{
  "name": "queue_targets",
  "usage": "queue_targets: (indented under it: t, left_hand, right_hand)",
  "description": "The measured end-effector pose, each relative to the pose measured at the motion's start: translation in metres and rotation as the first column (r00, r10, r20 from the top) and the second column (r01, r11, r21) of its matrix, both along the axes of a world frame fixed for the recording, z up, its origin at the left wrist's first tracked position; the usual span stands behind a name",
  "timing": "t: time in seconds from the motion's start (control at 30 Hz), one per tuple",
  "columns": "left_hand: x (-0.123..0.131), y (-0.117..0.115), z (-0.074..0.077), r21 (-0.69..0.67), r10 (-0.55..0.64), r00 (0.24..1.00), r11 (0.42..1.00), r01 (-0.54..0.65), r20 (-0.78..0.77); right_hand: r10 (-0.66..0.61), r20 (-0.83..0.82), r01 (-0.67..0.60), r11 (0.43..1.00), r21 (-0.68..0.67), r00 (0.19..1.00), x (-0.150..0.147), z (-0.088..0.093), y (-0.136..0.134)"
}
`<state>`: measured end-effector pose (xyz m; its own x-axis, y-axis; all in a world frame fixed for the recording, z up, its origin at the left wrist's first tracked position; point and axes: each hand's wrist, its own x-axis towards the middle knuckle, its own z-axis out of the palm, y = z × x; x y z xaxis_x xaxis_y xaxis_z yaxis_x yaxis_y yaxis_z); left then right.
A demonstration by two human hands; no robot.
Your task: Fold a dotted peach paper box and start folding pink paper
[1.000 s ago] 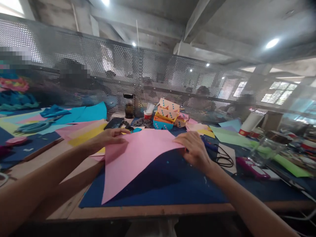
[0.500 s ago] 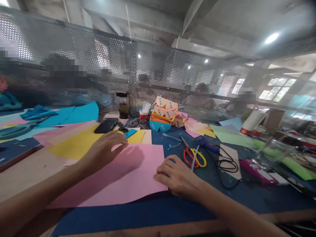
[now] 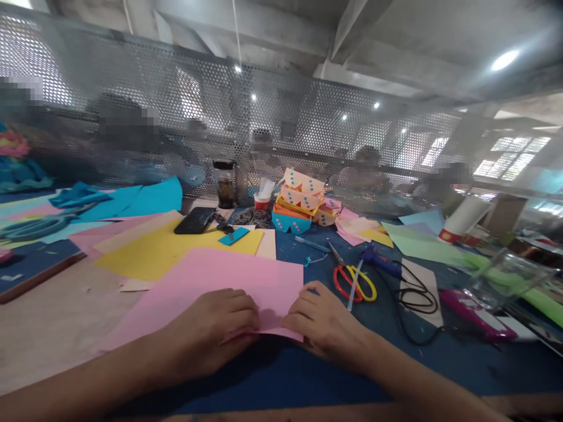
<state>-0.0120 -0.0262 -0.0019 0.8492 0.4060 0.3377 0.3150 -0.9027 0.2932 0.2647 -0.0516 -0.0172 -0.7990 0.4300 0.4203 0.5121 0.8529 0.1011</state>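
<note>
"Gripping what?"
"Smooth pink paper, near edge curled, pinched in the left hand and right hand, spreading out beyond them."
"Beside the right?"
"Metal-bladed scissors, looped red-and-yellow handles."

Lower centre: two hands, left and right, one pink paper sheet. Right of centre: one red-and-yellow-handled pair of scissors, one blue glue gun. Left of centre: one black phone, one dark-lidded bottle.
</note>
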Motion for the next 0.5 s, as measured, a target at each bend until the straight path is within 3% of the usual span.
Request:
queue_targets:
  t: [0.4,0.5]
  left_hand:
    - [0.001,-0.002,0.002,-0.237,-0.009,1.000,0.972,0.010,0.006]
    - [-0.001,0.008,0.004,-0.243,0.085,0.994,0.968,-0.065,0.071]
  right_hand:
    - [0.005,-0.070,-0.012,0.995,-0.102,0.998,-0.004,0.010,-0.008]
    - [0.007,-0.093,-0.018,0.993,-0.118,0.996,-0.004,0.009,-0.008]
